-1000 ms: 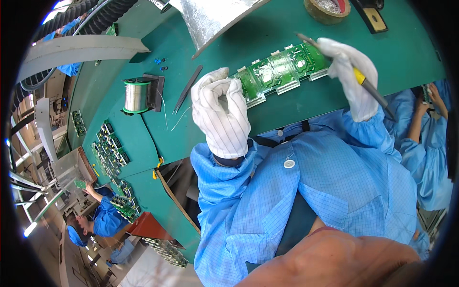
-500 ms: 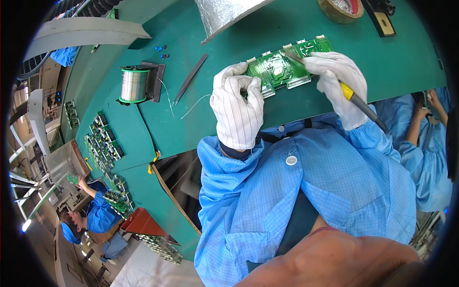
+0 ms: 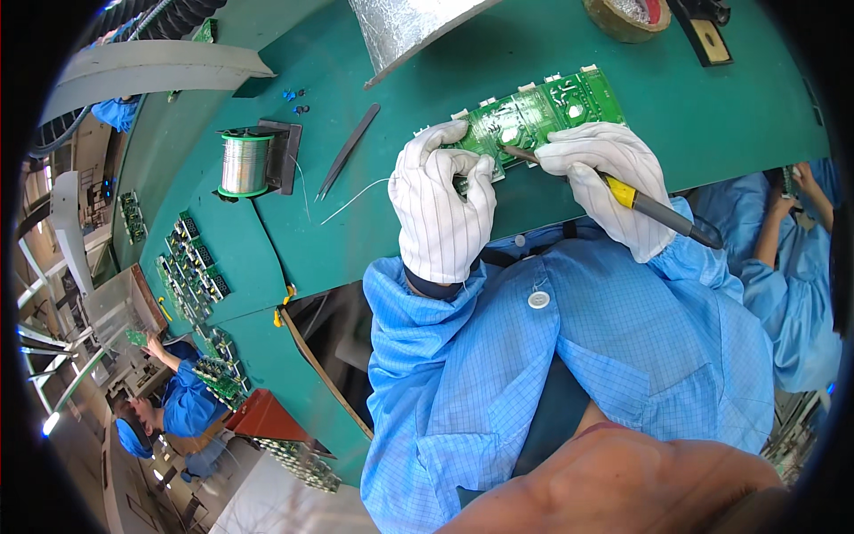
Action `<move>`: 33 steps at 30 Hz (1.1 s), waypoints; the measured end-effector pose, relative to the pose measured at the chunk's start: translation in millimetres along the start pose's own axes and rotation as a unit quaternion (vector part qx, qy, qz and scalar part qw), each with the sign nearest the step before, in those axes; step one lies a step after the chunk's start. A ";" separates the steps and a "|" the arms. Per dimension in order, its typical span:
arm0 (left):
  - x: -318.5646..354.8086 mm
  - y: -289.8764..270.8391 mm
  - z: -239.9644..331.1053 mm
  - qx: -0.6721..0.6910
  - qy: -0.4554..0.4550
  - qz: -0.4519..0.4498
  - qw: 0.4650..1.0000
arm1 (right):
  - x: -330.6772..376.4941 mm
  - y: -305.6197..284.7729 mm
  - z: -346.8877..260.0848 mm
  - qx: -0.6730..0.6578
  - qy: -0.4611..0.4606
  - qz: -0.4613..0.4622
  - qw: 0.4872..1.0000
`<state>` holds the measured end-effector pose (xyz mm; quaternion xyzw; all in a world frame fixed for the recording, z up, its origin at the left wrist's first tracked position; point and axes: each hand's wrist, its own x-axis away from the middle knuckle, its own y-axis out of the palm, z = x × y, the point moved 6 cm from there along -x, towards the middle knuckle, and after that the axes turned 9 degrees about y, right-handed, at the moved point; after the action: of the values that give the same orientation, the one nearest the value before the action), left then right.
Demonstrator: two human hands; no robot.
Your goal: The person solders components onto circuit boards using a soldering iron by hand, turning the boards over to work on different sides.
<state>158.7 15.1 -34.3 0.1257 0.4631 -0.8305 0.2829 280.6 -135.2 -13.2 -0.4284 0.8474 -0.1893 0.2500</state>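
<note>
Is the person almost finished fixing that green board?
Hard to tell. The green circuit board lies on the table, steadied by the left hand. The right hand holds a soldering iron with its tip on it. More boards lie aside.

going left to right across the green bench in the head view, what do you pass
Solder wire spool → tweezers → left hand on the near end of the green circuit board → right hand holding the soldering iron.

Green workbench (image 3: pixel 267 240) runs through a bright workshop with a pale floor (image 3: pixel 267 507).
</note>
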 end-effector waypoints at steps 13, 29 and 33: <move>1.0 1.0 -0.6 -0.013 0.018 0.009 1.000 | -0.6 -6.0 -3.2 0.038 -0.065 0.061 0.995; -3.2 0.8 3.5 -0.040 0.014 0.004 0.999 | 8.7 -42.2 34.7 -0.063 0.075 0.165 0.981; -4.7 0.7 3.3 -0.048 0.027 0.009 0.998 | 15.6 -47.5 43.1 -0.086 0.134 0.157 0.975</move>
<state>163.1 13.7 -30.8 0.1390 0.5091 -0.8007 0.2836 327.9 -179.2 -26.5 -0.2806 0.9430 -0.1299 0.1231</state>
